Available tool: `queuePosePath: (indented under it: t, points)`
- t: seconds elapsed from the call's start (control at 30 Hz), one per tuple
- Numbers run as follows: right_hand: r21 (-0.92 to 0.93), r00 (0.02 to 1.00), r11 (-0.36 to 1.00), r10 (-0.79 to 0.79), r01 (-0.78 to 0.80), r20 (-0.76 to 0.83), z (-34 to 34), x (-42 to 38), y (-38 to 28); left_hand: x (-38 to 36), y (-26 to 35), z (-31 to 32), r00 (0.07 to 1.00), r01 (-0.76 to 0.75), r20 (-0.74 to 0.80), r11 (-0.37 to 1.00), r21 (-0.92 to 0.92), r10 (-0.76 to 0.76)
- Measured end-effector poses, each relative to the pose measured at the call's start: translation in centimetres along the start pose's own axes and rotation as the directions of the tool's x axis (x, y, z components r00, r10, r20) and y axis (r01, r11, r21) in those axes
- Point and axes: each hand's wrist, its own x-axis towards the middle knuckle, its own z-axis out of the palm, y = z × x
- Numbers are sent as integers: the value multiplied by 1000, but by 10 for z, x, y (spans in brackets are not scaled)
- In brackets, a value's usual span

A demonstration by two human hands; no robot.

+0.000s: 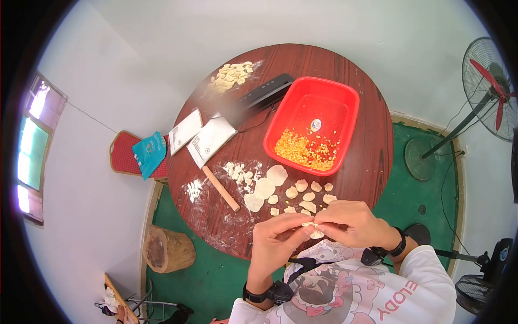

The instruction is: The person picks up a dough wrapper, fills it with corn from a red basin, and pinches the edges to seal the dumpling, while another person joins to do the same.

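Near the table's front edge, my left hand (276,236) and my right hand (353,222) pinch a small dumpling (315,234) between thumbs and fingers. Its pleated edge shows, while the fingers hide part of it. Just beyond my hands lie several shaped dumplings (308,206). Flat round dough wrappers (264,189) overlap to their left, beside small dough pieces (237,173). Farther left, a wooden rolling pin (221,189) rests on the floury wood. A red plastic basin (352,127) holds loose yellow corn kernels (302,151).
On the round table (372,156) are a black appliance (264,94), white packets (212,141) and a floured heap of dough pieces (232,76). A red chair (125,154), a log stump (168,249) and a standing fan (488,89) surround it. Another person's hand (128,316) shows lower left.
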Motion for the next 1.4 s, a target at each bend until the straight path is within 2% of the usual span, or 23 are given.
queuePosePath:
  t: [0.03,0.1,0.13,0.17,0.2,0.3,0.37,0.4,0.47,0.63,0.8,0.93,1.0,1.03,1.07,1.1,1.13,1.2,1.3,1.4]
  points:
    - [16,1000,1000,10,-9,-19,0,0,-1,0,1,1,1000,0,2,1000,0,0]
    - [32,999,999,20,-19,-39,0,-1,-2,-1,6,3,996,85,2,989,-119,-85]
    - [85,993,992,102,-97,-54,0,-2,-2,0,5,2,996,84,2,989,-118,-85]
    - [140,981,975,183,-173,-64,1,-3,-3,0,3,1,983,182,22,969,-164,-181]
    - [139,981,975,183,-173,-64,1,-3,-4,1,1,1,960,278,46,938,-208,-275]
    - [236,976,953,209,-189,-61,3,-1,-9,-1,-5,4,964,262,22,926,-272,-266]
    - [253,953,921,304,-296,9,-1,1,-14,-1,-6,3,966,255,26,923,-290,-258]
    - [253,952,921,305,-297,9,0,1,-13,-1,-6,3,968,247,29,919,-306,-250]
    - [145,986,978,159,-149,-56,4,0,-9,-1,-6,2,974,226,39,932,-282,-224]
    - [102,993,991,99,-92,-58,4,-2,-6,1,-1,3,973,228,71,949,-217,-218]
    - [61,993,994,97,-92,-72,3,-4,-6,2,1,7,986,167,61,963,-213,-158]
    - [9,995,1000,4,-3,-102,2,-3,-4,0,4,10,987,161,28,957,-242,-159]
    - [-2,996,1000,-28,28,-89,2,-3,-8,0,0,10,998,70,10,963,-260,-69]
    - [102,988,992,91,-78,-126,3,-3,-15,0,0,10,998,70,11,963,-259,-69]
    - [208,966,962,212,-179,-151,3,-3,-18,1,0,9,1000,-3,-10,981,-192,2]
    - [208,965,961,213,-180,-151,4,-3,-17,2,0,9,997,-76,-26,989,-123,73]
    - [191,970,967,197,-168,-145,5,-3,-14,2,-1,8,997,-74,-26,990,-124,71]
    - [176,973,972,183,-158,-139,6,-4,-11,2,-4,6,979,-201,-32,979,22,202]
    - [142,980,982,141,-121,-140,6,-4,-11,1,-3,8,977,-193,-78,977,92,200]
    - [144,980,981,147,-127,-132,6,-3,-10,0,-3,11,973,-209,-102,978,3,208]
